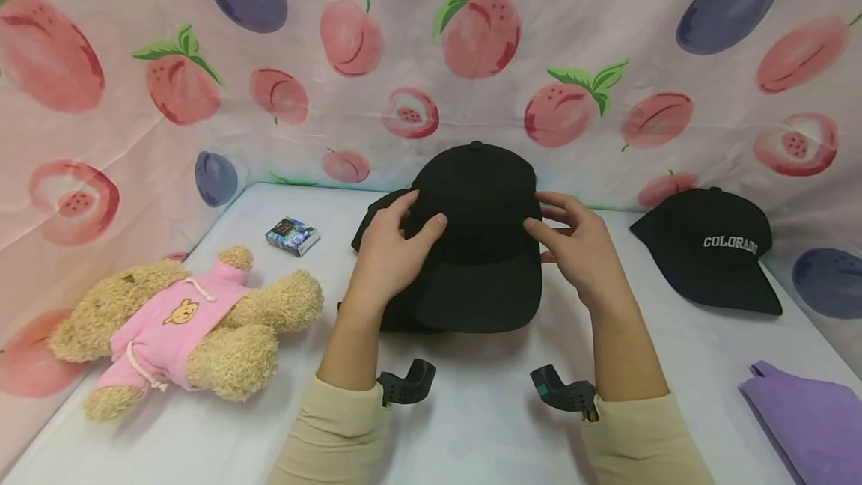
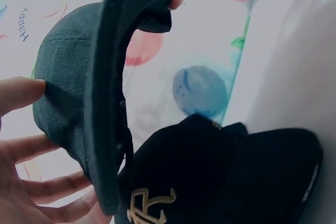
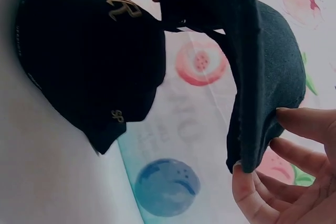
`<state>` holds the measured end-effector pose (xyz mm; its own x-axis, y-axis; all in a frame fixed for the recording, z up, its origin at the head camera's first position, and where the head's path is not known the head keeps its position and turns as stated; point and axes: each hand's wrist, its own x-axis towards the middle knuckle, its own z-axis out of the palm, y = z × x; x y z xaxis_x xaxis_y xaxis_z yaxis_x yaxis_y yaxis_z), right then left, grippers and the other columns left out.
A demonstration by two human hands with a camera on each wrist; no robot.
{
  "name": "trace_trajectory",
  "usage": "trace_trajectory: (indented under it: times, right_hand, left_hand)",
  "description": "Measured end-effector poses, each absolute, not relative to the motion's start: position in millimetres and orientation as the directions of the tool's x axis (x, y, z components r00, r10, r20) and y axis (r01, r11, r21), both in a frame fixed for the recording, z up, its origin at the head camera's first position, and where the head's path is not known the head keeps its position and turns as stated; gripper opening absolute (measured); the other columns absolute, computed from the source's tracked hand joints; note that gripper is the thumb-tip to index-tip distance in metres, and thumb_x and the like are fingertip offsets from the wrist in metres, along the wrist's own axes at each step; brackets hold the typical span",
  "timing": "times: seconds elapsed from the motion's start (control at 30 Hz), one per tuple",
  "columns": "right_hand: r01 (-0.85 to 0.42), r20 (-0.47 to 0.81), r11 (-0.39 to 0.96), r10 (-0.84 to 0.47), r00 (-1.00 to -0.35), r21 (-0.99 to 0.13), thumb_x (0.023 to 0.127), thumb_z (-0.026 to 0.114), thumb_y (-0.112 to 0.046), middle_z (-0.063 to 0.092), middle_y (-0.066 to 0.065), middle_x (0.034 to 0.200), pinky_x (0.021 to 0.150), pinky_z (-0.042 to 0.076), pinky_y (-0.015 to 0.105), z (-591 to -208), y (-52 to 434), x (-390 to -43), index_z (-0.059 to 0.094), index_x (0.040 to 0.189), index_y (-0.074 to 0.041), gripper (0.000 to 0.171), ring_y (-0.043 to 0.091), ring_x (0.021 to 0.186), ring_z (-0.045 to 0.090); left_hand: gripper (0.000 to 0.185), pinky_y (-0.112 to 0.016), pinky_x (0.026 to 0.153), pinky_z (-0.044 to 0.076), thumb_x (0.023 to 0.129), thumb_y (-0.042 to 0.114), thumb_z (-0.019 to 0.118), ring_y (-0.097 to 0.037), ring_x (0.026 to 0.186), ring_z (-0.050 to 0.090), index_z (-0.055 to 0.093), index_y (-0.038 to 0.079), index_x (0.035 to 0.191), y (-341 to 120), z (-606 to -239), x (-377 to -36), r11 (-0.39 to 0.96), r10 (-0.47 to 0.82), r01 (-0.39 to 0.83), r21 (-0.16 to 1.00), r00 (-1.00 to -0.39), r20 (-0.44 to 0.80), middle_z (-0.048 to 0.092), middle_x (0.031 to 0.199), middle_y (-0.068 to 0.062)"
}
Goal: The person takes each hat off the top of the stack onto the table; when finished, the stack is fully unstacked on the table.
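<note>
I am holding a plain black cap (image 1: 481,223) between both hands, raised just above the white worktop (image 1: 471,425) at its middle, brim toward me. My left hand (image 1: 393,249) is pressing on the left side of the crown, thumb laid across the front and fingers (image 2: 21,94) spread and fairly straight along the fabric. My right hand (image 1: 582,245) is mirroring it on the right side, its fingers (image 3: 310,124) also apart and only lightly bent, touching the cloth rather than gripping it.

Directly beneath is lying a second black cap with gold embroidery (image 2: 152,203), mostly hidden from the head view. To do this well, I judge I should be keeping even pressure on both sides so the crown is not buckling, and keeping the brim level and lined up over the cap below.

A Colorado cap (image 1: 707,253) is sitting well apart to the right, a teddy bear in pink (image 1: 182,320) to the left, with a small box (image 1: 292,236) near it.
</note>
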<state>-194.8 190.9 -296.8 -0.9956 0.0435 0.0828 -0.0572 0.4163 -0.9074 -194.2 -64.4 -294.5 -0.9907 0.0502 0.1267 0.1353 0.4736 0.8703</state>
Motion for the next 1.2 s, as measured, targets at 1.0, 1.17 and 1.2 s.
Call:
trace_trajectory:
  times: [1.0,1.17,1.2]
  right_hand:
    - [-0.01,0.066,0.518,0.09,-0.994,-0.855,0.104,0.061,-0.03,0.042,0.02,0.161,0.073,0.051,0.013,-287,241,-189,0.043,0.158,-0.015,0.059,0.041,0.138,0.051]
    - [0.009,0.055,0.509,0.109,-0.993,-0.861,0.104,0.06,-0.029,0.041,0.02,0.162,0.071,0.052,0.012,-292,246,-190,0.042,0.159,-0.014,0.059,0.041,0.139,0.05]
    - [0.01,0.053,0.507,0.111,-0.992,-0.862,0.104,0.06,-0.029,0.041,0.021,0.162,0.071,0.052,0.012,-293,247,-191,0.042,0.159,-0.014,0.06,0.041,0.139,0.05]
  left_hand:
    - [0.067,-0.054,0.113,0.043,0.098,0.043,0.065,-0.033,0.135,0.052,0.046,0.02,0.157,-2,-321,-194,0.395,0.08,0.219,0.892,-0.976,0.204,0.05,0.149,-0.015]
    - [0.066,-0.055,0.112,0.044,0.099,0.043,0.064,-0.034,0.136,0.051,0.044,0.021,0.158,3,-323,-201,0.404,0.104,0.213,0.889,-0.977,0.187,0.05,0.149,-0.015]
    - [0.066,-0.056,0.111,0.045,0.099,0.043,0.064,-0.034,0.136,0.052,0.044,0.021,0.158,4,-324,-202,0.404,0.107,0.21,0.89,-0.977,0.182,0.05,0.149,-0.015]
